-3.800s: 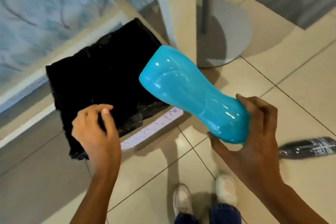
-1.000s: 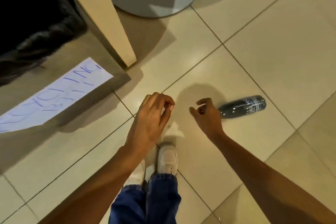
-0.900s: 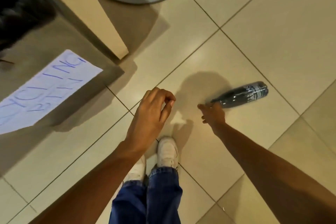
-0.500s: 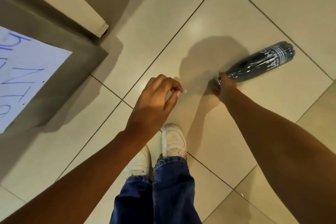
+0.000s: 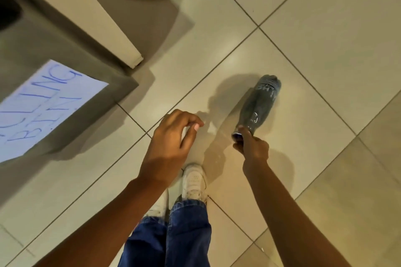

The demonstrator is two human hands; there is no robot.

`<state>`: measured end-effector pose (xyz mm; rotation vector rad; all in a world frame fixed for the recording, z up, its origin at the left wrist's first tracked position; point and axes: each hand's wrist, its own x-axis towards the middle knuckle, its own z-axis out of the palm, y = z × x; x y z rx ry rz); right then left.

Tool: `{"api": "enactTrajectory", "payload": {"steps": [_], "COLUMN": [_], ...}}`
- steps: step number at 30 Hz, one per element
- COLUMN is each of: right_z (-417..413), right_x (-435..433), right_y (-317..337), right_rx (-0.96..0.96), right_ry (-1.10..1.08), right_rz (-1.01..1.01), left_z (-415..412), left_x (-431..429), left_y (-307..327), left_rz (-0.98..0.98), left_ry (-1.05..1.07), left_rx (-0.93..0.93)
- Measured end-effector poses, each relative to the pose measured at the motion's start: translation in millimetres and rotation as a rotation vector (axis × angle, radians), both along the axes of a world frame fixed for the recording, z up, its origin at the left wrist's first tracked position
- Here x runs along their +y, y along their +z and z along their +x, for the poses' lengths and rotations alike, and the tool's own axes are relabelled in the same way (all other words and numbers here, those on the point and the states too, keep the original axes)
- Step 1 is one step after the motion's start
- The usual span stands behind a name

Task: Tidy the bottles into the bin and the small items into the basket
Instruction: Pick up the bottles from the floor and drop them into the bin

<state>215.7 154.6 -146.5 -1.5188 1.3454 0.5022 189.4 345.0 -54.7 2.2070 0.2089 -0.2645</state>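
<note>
Bottle [image 5: 259, 105], dark plastic, being lifted off the tiled floor [image 5: 314, 39] by its capped neck, right hand [image 5: 251, 145] pinching there, apparently firmly; left hand [image 5: 171, 141] hanging loosely curled, empty; steadier grip lower down is advisable before carrying binward.
</note>
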Motion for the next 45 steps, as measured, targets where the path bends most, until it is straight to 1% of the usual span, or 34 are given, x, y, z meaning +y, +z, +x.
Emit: {"api": "enactTrajectory", "payload": {"steps": [2,5,7,11,13,15,17,19,21,26,28,29,32,34,37,40,41,45], "right_z": [-1.1,-0.5,0.3,1.5,0.9,-2.1,-7.2,-14.1,-20.5,-34.9,-38.9,-41.3,-49.1,-53.6,-52.0,-39.7,-34.8,-11.7], "right_x": [10.6,26.4,38.0,61.6,73.1,84.5,98.1,110.7,120.7,157.0,175.2,184.9,214.9,238.7,276.9,318.4,332.7,381.4], "right_y": [32.2,79.1,110.6,171.6,201.0,229.8,259.5,284.5,303.0,333.4,342.7,346.7,353.8,353.9,349.0,340.5,337.5,323.9], "right_rx": [-0.049,-0.220,-0.385,-0.740,-0.896,-1.020,-1.142,-1.246,-1.306,-1.382,-1.367,-1.336,-1.174,-1.086,-0.962,-0.892,-0.887,-0.838], "right_ry": [0.104,0.327,0.475,0.783,0.940,1.046,1.101,1.134,1.117,0.872,0.801,0.764,0.630,0.620,0.600,0.612,0.633,0.784], "right_rz": [-0.118,-0.315,-0.406,-0.490,-0.510,-0.509,-0.492,-0.443,-0.367,0.059,0.120,0.154,0.312,0.378,0.429,0.428,0.414,0.297], "left_z": [0.0,-1.7,-4.8,-12.3,-19.7,-30.2,-44.1,-63.4,-83.3,-135.1,-155.4,-164.8,-184.7,-193.1,-199.1,-202.7,-205.2,-219.1], "left_x": [4.0,14.3,23.6,42.6,54.6,66.4,81.5,99.6,120.2,182.2,207.7,219.1,242.5,252.0,255.9,245.7,240.8,233.9], "left_y": [22.5,52.5,72.1,105.2,120.0,134.2,152.4,169.8,183.3,205.5,213.8,217.4,221.9,219.9,207.3,188.9,183.4,166.0], "left_rz": [0.032,0.063,0.066,0.060,0.071,0.095,0.153,0.252,0.311,0.307,0.329,0.356,0.439,0.476,0.555,0.721,0.736,0.748], "left_ry": [0.077,0.184,0.235,0.322,0.371,0.421,0.491,0.607,0.742,1.108,1.223,1.233,1.163,1.097,0.971,0.746,0.695,0.653], "left_rx": [-0.043,-0.076,-0.106,-0.145,-0.157,-0.180,-0.232,-0.294,-0.336,-0.352,-0.352,-0.343,-0.298,-0.289,-0.197,0.025,0.078,0.117]}}
